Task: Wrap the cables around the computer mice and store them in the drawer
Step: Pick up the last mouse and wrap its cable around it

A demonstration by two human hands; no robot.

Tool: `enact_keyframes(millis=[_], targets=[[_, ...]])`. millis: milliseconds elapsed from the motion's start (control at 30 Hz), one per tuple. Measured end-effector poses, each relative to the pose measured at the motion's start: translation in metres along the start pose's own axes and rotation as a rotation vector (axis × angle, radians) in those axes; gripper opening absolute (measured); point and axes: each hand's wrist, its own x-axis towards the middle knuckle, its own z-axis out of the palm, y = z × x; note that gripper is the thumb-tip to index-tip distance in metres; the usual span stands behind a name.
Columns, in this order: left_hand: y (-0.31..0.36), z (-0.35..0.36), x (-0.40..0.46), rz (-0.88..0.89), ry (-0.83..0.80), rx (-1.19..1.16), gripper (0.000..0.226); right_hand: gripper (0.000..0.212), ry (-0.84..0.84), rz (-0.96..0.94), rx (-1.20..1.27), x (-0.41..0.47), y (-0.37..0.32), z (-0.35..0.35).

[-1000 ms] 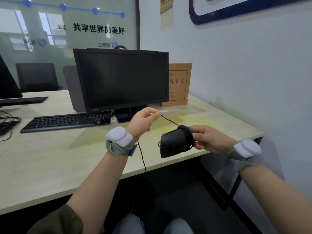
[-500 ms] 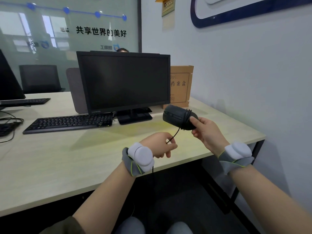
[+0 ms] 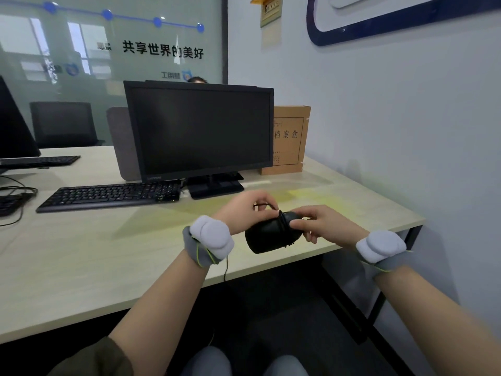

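Black mouse [image 3: 267,236] up off the bench [image 3: 81,256], held in the air over its front edge, between the two wrists. Right hand [image 3: 322,223] clamped on the mouse from the right, thumb and fingertips curled round its far end, right beside the cable turns. Cable [image 3: 282,221] banded in several turns round the middle of the mouse. Left hand [image 3: 244,208] just left of and above the mouse, fingers pinched together on the cable where it loops up off the windings. Loose tail of cable hanging down past the left wrist and over the bench edge. Behind the hands, keyboard [image 3: 108,195], dark monitor [image 3: 200,131] and brown file box [image 3: 291,139] standing on the bench.
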Motion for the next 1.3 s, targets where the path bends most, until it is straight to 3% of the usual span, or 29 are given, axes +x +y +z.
enact_keyframes(millis=[100, 233, 300, 400, 500, 600, 667, 733, 833, 933, 1067, 1133, 1300], targets=[[-0.004, -0.005, -0.005, 0.035, 0.083, -0.390, 0.013, 0.014, -0.056, -0.058, 0.399, -0.004, -0.001, 0.001], [-0.009, 0.002, -0.009, 0.008, 0.088, -0.711, 0.031, 0.036, -0.030, -0.046, 0.672, -0.002, -0.010, 0.014], [-0.007, 0.009, -0.010, -0.074, 0.129, -0.724, 0.035, 0.030, 0.026, -0.025, 0.832, 0.001, -0.019, 0.019], [-0.003, 0.019, -0.005, -0.171, 0.141, -0.538, 0.023, 0.022, 0.174, 0.004, 0.980, 0.007, -0.028, 0.024], [-0.002, 0.025, -0.003, -0.194, 0.035, -0.414, 0.012, 0.020, 0.329, 0.039, 0.944, 0.012, -0.029, 0.028], [-0.001, 0.028, -0.009, -0.307, -0.247, -0.500, 0.014, 0.016, 0.444, 0.004, 0.947, 0.015, -0.027, 0.025], [-0.003, 0.032, -0.014, -0.351, -0.368, -0.386, 0.015, 0.014, 0.527, -0.027, 0.906, 0.017, -0.026, 0.016], [-0.005, 0.034, -0.015, -0.355, -0.374, -0.243, 0.018, 0.017, 0.609, -0.029, 0.719, 0.017, -0.020, 0.003], [-0.008, 0.022, -0.010, -0.272, -0.255, -0.068, 0.020, 0.029, 0.662, 0.018, 0.227, 0.012, -0.007, -0.013], [-0.006, 0.010, -0.002, -0.126, -0.080, 0.075, 0.025, 0.025, 0.540, 0.044, -0.084, 0.005, 0.003, -0.018], [0.001, 0.008, 0.006, 0.027, 0.053, 0.136, 0.020, 0.015, 0.289, 0.029, -0.224, -0.001, 0.001, -0.012], [0.002, 0.006, 0.008, 0.053, 0.108, 0.090, 0.013, 0.010, 0.150, 0.001, -0.164, -0.006, -0.002, -0.009], [-0.001, -0.004, 0.005, 0.013, 0.035, -0.272, 0.012, 0.029, -0.033, -0.056, 0.284, -0.016, -0.007, -0.002]])
